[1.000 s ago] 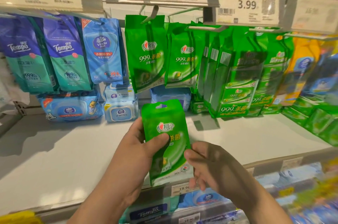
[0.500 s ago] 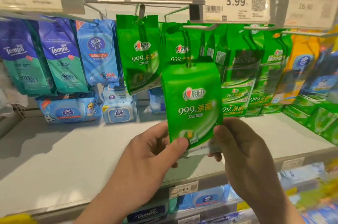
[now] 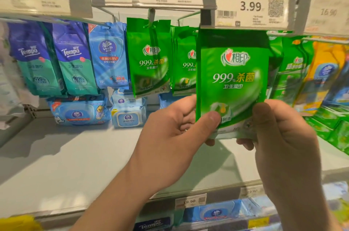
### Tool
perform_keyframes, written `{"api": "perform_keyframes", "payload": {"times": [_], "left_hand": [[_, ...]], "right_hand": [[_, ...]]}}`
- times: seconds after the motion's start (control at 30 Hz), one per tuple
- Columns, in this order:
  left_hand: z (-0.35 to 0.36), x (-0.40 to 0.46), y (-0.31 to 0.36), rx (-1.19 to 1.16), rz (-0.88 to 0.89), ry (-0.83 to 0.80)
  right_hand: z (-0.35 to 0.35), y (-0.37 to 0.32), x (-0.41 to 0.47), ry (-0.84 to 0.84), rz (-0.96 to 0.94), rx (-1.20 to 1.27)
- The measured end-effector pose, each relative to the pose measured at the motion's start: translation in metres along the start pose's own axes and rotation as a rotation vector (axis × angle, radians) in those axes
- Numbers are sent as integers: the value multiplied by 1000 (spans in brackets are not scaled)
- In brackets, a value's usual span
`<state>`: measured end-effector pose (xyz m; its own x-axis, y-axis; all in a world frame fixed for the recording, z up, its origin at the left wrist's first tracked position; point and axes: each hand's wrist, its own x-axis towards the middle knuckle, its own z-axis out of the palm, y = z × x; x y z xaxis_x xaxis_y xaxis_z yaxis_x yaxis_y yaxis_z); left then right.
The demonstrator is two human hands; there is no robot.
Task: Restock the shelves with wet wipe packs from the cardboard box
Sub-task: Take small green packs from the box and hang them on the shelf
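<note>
Under the 3.99 tag (image 3: 251, 7) I now have the green pack (image 3: 233, 79) raised; a second ago it was low over the shelf (image 3: 75, 155), so I judge it is near the hook, which I cannot see. My left hand (image 3: 170, 142) pinches the lower left corner, thumb on the front. My right hand (image 3: 279, 136) grips the lower right edge, fingers curled behind. Both hands close narrowly on the pack, beside the hanging green packs (image 3: 149, 57)

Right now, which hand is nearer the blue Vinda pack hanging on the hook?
Left. The left hand sits below-right of the blue Vinda pack; the right hand is farther right.
</note>
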<state>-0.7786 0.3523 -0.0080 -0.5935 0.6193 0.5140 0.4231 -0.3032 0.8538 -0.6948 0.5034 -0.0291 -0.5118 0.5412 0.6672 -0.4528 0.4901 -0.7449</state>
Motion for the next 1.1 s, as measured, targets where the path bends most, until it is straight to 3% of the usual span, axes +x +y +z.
{"api": "perform_keyframes", "payload": {"times": [0.27, 0.57, 1.1], "left_hand": [[2, -3, -18, 7, -58, 33], [-1, 0, -35, 182, -128, 208], [-15, 49, -49, 240, -363, 341]], "right_hand": [[0, 11, -4, -14, 91, 62], [26, 24, -7, -175, 406, 238], [77, 44, 31, -47, 602, 445]]}}
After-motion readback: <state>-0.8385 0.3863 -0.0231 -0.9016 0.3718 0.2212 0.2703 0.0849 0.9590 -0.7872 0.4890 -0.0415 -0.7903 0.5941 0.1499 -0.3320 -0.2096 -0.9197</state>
